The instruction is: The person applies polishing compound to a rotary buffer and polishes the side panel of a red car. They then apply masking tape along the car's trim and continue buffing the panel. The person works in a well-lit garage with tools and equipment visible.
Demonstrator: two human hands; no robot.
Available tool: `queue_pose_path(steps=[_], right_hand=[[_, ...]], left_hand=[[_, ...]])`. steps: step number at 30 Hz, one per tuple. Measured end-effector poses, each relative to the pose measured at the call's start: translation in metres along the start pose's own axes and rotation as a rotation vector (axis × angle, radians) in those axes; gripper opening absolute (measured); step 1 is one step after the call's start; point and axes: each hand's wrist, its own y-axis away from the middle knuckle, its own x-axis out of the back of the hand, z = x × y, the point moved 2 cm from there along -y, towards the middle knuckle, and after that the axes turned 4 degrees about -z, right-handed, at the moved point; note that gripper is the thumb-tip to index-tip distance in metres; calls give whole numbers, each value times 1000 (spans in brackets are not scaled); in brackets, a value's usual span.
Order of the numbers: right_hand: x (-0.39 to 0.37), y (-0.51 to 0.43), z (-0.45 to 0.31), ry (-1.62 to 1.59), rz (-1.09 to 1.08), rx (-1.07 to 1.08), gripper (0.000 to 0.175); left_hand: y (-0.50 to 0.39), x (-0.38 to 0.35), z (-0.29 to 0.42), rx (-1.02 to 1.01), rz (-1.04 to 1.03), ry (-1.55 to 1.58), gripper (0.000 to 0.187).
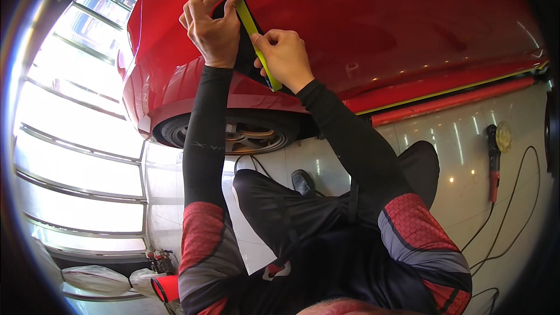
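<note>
A yellow-green strip of masking tape (pixel 247 16) slants along a dark panel gap on the red car body (pixel 332 17). The thumb and index fingertip of my left hand (pixel 213 28) meet at the strip's upper end, and the other fingers are spread. Lower down, my right hand (pixel 284 54) pinches the tape between thumb and fingers. Below that grip the tape ends in a wider piece with a dark blue edge; whether this is the roll is unclear. Dark trim or an opening beside the gap is partly hidden by both hands.
Below my hands is the car's wheel (pixel 236 133). Another yellow-green tape line (pixel 437 95) follows the sill above a red bar (pixel 455 100). A corded polisher (pixel 493 157) with a yellowish pad lies on the glossy tiled floor at right. A red container (pixel 168 288) stands at lower left.
</note>
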Motion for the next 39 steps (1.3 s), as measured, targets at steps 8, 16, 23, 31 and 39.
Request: queue_pose_path(steps=[8,16,23,31,39], right_hand=[[1,2,3,-12,2,35,35],[-2,0,8,-15,16,42,35],[-3,-2,9,-9,25,50,34],[-3,0,8,-19,21,49,35],[0,-2,8,-59,-9,26,35]], left_hand=[[5,1,-2,68,2,51,43],[4,-2,-3,38,24,6,45],[1,0,-2,68,40,18,51],[2,3,-9,9,-56,28,20],[2,4,-7,1,-80,-10,9]])
